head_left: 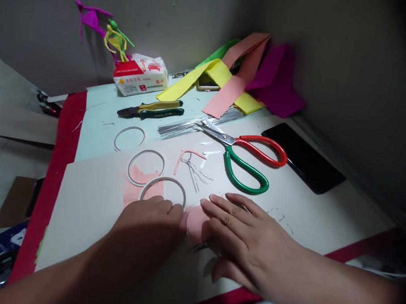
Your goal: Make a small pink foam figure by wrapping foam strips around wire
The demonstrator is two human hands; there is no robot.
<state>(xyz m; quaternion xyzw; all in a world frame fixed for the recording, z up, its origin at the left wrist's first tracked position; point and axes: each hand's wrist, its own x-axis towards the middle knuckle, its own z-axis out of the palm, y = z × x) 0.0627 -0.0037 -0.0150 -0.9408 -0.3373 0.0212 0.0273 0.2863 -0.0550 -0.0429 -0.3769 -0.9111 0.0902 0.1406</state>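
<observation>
- Right hand (246, 243): fingers extended over the pink piece (197, 223); hold on the dark tip (199, 246) was unclear.
- Left hand (153, 221): curled beside the piece, grip hidden.
- A slipping tip could have torn it.
- Shifting knuckles could have nudged the ring (163, 179).

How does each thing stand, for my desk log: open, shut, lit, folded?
Scissors: blades slightly parted
Pliers: jaws apparently closed
Smartphone: screen dark
Yellow strip: folded
Twisted wires: ends splayed
Rings: lying flat
Left hand: fingers curled
Right hand: fingers extended
</observation>
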